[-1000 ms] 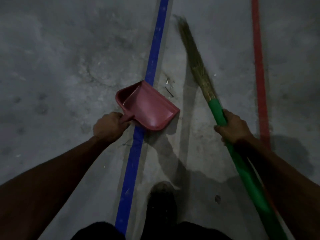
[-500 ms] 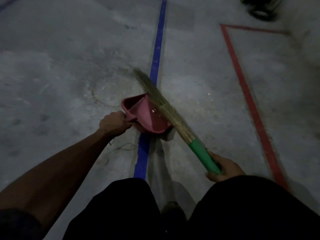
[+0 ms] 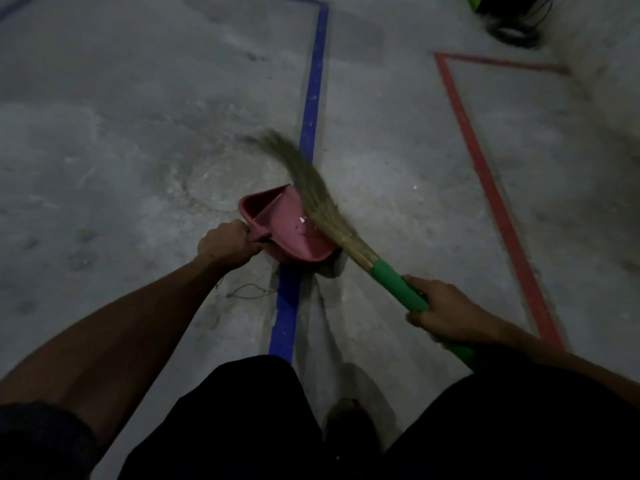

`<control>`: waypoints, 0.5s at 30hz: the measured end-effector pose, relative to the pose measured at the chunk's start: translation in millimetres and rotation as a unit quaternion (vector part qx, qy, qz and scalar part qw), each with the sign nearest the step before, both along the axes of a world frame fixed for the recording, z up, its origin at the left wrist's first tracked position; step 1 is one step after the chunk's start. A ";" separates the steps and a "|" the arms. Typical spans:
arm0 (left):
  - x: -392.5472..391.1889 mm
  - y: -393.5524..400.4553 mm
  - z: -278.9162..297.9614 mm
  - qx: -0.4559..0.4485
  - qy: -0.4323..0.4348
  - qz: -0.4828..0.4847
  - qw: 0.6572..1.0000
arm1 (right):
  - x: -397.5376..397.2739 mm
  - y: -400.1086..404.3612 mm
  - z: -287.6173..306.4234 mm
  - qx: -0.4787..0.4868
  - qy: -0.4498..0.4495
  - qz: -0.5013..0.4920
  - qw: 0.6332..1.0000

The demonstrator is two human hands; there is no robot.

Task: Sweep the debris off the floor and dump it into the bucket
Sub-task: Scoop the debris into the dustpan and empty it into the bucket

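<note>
Debris [image 3: 302, 220] is lying as 1 or 2 pale specks inside the pink dustpan [image 3: 287, 233], though the dim head view makes the exact count uncertain. The dustpan is sitting on the grey concrete floor [image 3: 121, 150], straddling the blue tape line [image 3: 313, 109], with its open mouth facing right. The left hand [image 3: 227, 244] is gripping the dustpan's short handle, fingers curled fully around it. The right hand [image 3: 440, 315] is wrapping around the green handle [image 3: 398, 284] of the broom, fingers closed on it. The broom's straw bristles [image 3: 311, 188] are lying across the right edge of the dustpan, bending up and to the left over the blue line, and are blurring with motion. A red tape outline [image 3: 485, 174] is running along the floor well to the right. A dark object [image 3: 516, 26] with a green part is sitting at the top right corner, too blurred to identify. Dark trousers [image 3: 242, 420] are filling the bottom edge.
</note>
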State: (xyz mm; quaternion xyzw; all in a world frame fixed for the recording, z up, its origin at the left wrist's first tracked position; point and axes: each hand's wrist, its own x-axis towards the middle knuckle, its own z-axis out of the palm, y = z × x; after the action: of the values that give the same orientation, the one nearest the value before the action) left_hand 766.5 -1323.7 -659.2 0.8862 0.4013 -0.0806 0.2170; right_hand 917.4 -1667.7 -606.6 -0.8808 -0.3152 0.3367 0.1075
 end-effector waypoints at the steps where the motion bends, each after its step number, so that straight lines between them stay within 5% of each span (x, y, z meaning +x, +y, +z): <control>1: -0.5 0.0 -1.0 -0.003 -0.003 0.000 1.000 | 0.3 -6.5 3.5 0.000 -0.012 0.023 1.000; 10: -27.6 20.4 3.8 -0.015 0.002 -0.013 1.000 | 67.0 -1.4 29.0 0.021 -0.075 -0.058 0.995; 15: -40.0 31.7 5.6 -0.010 0.005 -0.013 1.000 | 54.9 17.8 14.8 -0.035 -0.065 0.033 0.997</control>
State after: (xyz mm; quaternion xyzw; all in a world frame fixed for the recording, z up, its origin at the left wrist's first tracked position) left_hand 726.5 -1292.1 -653.6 0.8886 0.3903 -0.0915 0.2231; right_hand 972.2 -1650.0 -591.9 -0.8934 -0.3380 0.2926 0.0443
